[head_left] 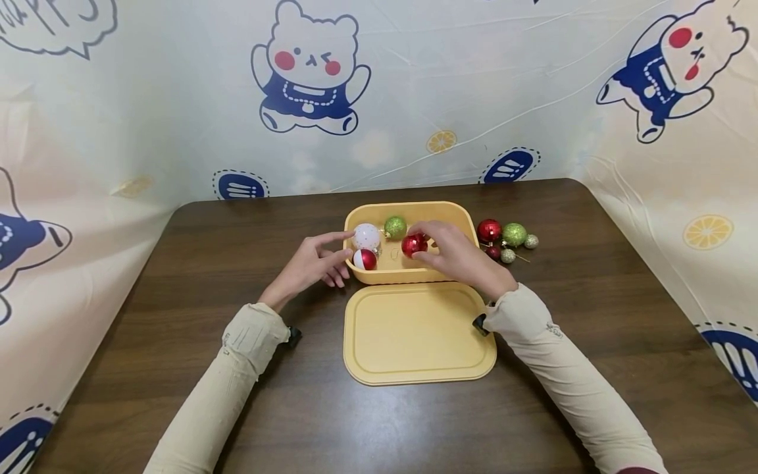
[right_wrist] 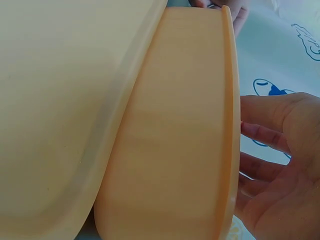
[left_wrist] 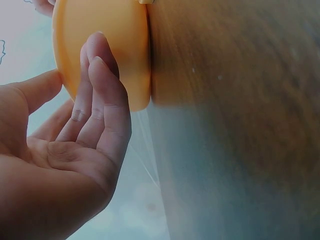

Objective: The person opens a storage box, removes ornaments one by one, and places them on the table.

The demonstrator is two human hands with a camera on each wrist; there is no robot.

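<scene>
A yellow plastic box (head_left: pixel 391 277) contains a white bauble (head_left: pixel 366 236), a red-and-white bauble (head_left: pixel 365 260) and a glittery green bauble (head_left: pixel 395 227). Over the box's near right side reaches my right hand (head_left: pixel 459 253), its fingers and thumb around a shiny red bauble (head_left: pixel 412 246). In the right wrist view the box wall hides that bauble and the fingertips. My left hand (head_left: pixel 306 266) is at the box's left end, fingers loosely extended. The left wrist view shows its thumb at the rim and other fingers beside the outer wall (left_wrist: pixel 135 75).
A flat yellow lid (head_left: pixel 420 332) lies on the brown table (head_left: pixel 284 408) just in front of the box. Right of the box sits a cluster of baubles, among them a red one (head_left: pixel 489 230) and a green one (head_left: pixel 514 234). A printed cloth (head_left: pixel 403 85) hangs behind the table.
</scene>
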